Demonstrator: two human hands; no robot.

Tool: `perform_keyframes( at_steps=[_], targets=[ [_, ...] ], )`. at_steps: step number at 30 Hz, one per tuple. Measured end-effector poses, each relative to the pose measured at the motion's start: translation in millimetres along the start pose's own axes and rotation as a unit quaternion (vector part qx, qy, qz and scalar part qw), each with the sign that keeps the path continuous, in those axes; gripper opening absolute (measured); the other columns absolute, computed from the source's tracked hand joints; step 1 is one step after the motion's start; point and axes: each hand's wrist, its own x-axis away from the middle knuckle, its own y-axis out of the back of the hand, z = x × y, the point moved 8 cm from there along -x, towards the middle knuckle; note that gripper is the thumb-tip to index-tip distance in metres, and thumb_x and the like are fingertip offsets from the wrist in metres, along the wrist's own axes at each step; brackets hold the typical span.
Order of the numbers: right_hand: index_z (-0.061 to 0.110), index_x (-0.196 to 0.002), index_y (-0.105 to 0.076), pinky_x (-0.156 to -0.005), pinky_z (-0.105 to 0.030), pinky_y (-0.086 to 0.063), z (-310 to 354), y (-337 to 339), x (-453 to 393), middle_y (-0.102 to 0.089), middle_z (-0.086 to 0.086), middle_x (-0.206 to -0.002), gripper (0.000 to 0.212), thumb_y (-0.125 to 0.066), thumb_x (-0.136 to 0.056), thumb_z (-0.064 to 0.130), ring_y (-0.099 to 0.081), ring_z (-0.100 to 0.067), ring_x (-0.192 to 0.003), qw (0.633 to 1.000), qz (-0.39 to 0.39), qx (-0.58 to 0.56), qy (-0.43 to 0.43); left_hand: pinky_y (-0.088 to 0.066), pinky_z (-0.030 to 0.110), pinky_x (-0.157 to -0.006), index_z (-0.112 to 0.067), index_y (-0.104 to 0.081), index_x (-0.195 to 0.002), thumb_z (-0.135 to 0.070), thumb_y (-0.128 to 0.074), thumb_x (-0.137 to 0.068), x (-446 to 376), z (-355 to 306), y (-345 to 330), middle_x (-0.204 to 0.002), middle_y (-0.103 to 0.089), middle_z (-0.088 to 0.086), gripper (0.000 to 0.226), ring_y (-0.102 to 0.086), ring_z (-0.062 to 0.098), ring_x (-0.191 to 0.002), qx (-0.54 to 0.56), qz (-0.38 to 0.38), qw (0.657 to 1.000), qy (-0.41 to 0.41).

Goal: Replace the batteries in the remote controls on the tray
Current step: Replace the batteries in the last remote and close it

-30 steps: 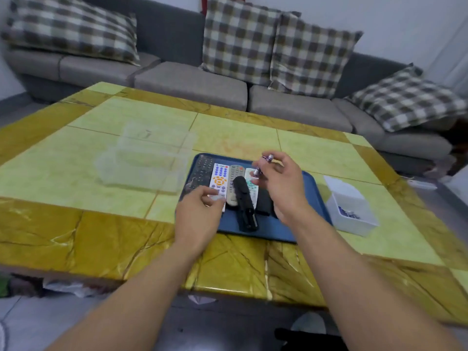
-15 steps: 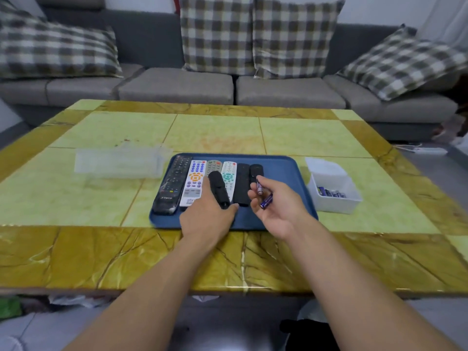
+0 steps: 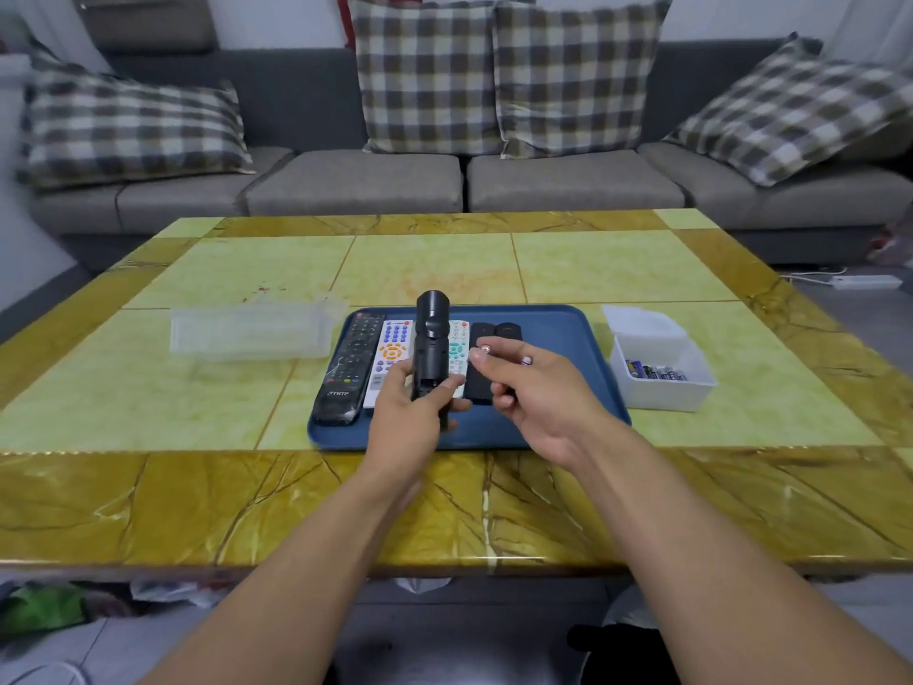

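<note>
A blue tray (image 3: 558, 333) lies on the table with several remotes side by side: a black one (image 3: 348, 373) at the left, a white one with orange and blue keys (image 3: 390, 353), another white one (image 3: 458, 346) and two small black ones (image 3: 481, 333). My left hand (image 3: 412, 412) grips a black remote (image 3: 431, 343) by its lower end and holds it raised and tilted above the tray, back side toward me. My right hand (image 3: 533, 393) pinches two small batteries (image 3: 485, 348) just right of that remote.
A white box (image 3: 662, 393) with several batteries stands right of the tray. A clear plastic box (image 3: 249, 331) stands left of the tray. The table has a yellow marble border (image 3: 197, 506). A grey sofa (image 3: 355, 185) with checked cushions lies beyond the table.
My left hand has lifted the black remote off the tray and tilted it up. My right hand with the batteries has moved closer to the remote.
</note>
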Motion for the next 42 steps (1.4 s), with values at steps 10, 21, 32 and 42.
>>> perform_keyframes(
  at_steps=[10, 21, 32, 42],
  targets=[
    [0.024, -0.100, -0.073, -0.050, -0.011, -0.039, 21.5, -16.6, 18.8, -0.076, 0.006, -0.082, 0.011, -0.073, -0.090, 0.017, -0.059, 0.000, -0.049, 0.951, 0.008, 0.249, 0.182, -0.050, 0.032, -0.071, -0.027, -0.054, -0.138, 0.010, -0.043, -0.095, 7.9, -1.7, -7.0, -0.112, -0.070, 0.010, 0.058, -0.073, 0.021, -0.092, 0.139, 0.116, 0.982, 0.055],
    [0.025, -0.088, -0.073, -0.079, -0.039, -0.059, 13.3, -29.9, 18.2, -0.075, 0.011, -0.083, 0.007, -0.078, -0.085, 0.021, -0.071, -0.015, -0.083, 0.915, 0.029, 0.330, 0.231, -0.041, 0.052, -0.107, -0.013, -0.071, -0.112, -0.033, -0.029, -0.107, 12.3, -5.6, -10.6, -0.126, -0.067, 0.025, 0.046, -0.063, 0.032, -0.112, 0.256, 0.168, 0.947, 0.102],
    [0.031, -0.100, -0.080, -0.068, -0.029, -0.050, 9.8, -37.4, 19.4, -0.059, 0.011, -0.080, 0.017, -0.078, -0.083, 0.034, -0.059, -0.006, -0.076, 0.830, 0.005, 0.471, 0.299, -0.043, 0.054, -0.111, -0.008, -0.064, -0.125, -0.039, -0.029, -0.110, 10.9, 7.2, -8.5, -0.132, -0.064, 0.024, 0.049, -0.062, 0.035, -0.119, 0.278, 0.120, 0.942, 0.143],
    [0.044, -0.114, -0.071, -0.064, -0.039, -0.052, -3.5, -66.1, 39.2, -0.059, 0.011, -0.092, 0.025, -0.055, -0.096, 0.050, -0.063, -0.020, -0.085, 0.693, -0.025, 0.642, 0.327, -0.057, 0.032, -0.066, -0.009, -0.069, -0.104, -0.046, -0.033, -0.108, 6.4, 5.5, 5.1, -0.104, -0.069, 0.011, 0.052, -0.068, 0.021, -0.086, 0.254, 0.063, 0.953, 0.153]
  ],
)
